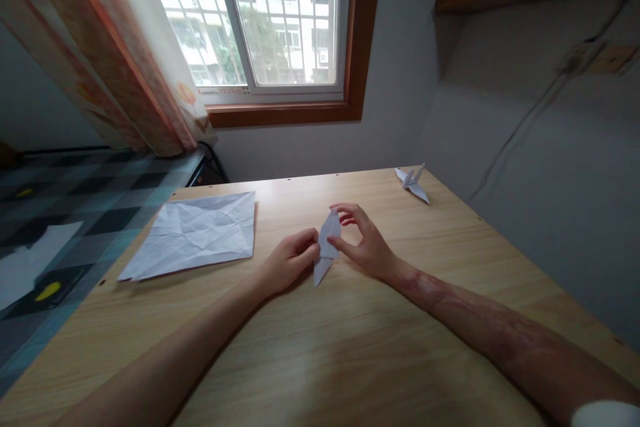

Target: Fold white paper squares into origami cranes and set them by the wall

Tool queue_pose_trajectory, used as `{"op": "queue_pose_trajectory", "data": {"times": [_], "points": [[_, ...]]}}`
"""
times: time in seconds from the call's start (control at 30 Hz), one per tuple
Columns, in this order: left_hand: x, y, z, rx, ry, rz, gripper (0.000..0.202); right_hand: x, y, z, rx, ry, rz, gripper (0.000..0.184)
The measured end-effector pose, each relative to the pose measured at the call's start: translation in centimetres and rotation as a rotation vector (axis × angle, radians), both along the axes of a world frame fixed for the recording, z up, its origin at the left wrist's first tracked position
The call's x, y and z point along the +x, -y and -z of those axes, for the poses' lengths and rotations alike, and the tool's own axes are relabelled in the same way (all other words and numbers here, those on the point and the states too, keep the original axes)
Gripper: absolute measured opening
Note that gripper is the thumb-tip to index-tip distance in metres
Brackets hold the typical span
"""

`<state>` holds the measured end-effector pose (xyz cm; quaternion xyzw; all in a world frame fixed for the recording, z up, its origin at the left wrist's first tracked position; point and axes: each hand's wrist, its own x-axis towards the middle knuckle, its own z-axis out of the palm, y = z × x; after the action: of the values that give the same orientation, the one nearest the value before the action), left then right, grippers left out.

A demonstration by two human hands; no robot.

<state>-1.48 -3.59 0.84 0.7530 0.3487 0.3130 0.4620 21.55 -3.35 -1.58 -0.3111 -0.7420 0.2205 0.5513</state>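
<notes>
A small folded white paper (329,240) stands between my two hands over the middle of the wooden table (310,340). Its upper part is a narrow leaf-like shape, and a pointed flap hangs down below. My left hand (295,255) pinches its left edge between thumb and curled fingers. On the other side, my right hand (364,240) holds it with the thumb on its face and the index finger at its top tip. The paper's back side is hidden from me.
A creased white paper sheet (205,233) lies at the table's left. A folded paper crane (413,184) sits at the far right corner. Beyond the left edge is a checkered cloth (135,177) with white paper (37,257) on it. A wall rises at the right.
</notes>
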Motion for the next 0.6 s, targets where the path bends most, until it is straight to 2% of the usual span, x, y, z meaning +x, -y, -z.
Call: {"op": "queue_pose_trajectory", "data": {"times": [0.07,0.23,0.43,0.6], "points": [[0.0,0.0,0.0,0.001,-0.007,0.001,0.027,0.0,-0.1,0.0,-0.031,-0.030,-0.009,0.043],[0.1,0.0,0.0,-0.012,0.063,-0.021,0.029,0.2,-0.1,-0.4,-0.014,-0.023,-0.016,0.010],[0.3,0.0,1.0,-0.169,0.135,0.053,0.038,0.1,0.0,-0.5,-0.007,-0.052,0.006,0.010],[0.3,-0.7,1.1,-0.236,0.218,0.000,0.044,0.1,0.2,-0.2,0.161,0.018,0.067,0.006]]}}
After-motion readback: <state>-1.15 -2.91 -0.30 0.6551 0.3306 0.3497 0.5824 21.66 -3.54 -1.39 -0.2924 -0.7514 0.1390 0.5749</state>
